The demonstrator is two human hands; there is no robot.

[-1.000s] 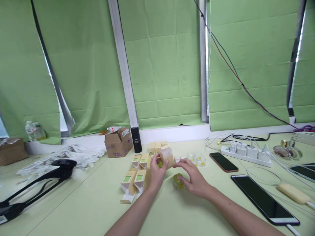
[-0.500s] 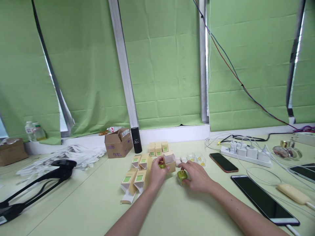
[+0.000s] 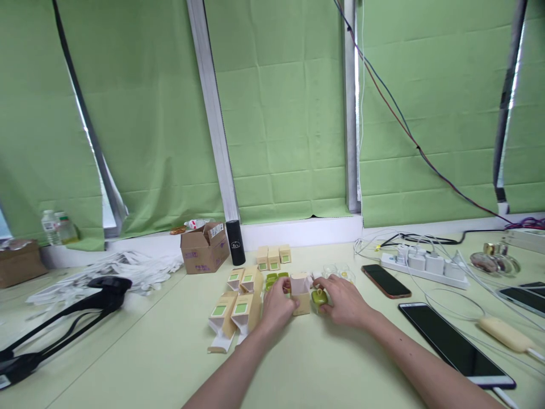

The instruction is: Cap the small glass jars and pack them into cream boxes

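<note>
My left hand (image 3: pixel 277 305) is closed around the left side of a small kraft cardboard box (image 3: pixel 301 302), whose top flap is up with a white inside. In the fingers of my right hand (image 3: pixel 346 302) is a small jar with a green lid (image 3: pixel 318 296), just right of the box. Behind my left hand stand several green-lidded pieces (image 3: pixel 272 277), partly covered by it. To the left are several similar kraft boxes (image 3: pixel 240 308) with green labels, some with flaps hanging out. Small clear cups (image 3: pixel 336 270) with yellow spots lie beyond my right hand.
Smaller kraft boxes (image 3: pixel 273 258) line up at the back, near a black cylinder (image 3: pixel 235 243) and an open carton (image 3: pixel 205 250). Phones (image 3: pixel 455 341), a power strip (image 3: pixel 426 270) and cables fill the right side. A black strap-like device (image 3: pixel 72 318) and white strips (image 3: pixel 106 275) lie left.
The box has come down and nearer, now upright on the table. The green-lidded jar has risen slightly beside it. Green pieces behind my left hand have come into sight.
</note>
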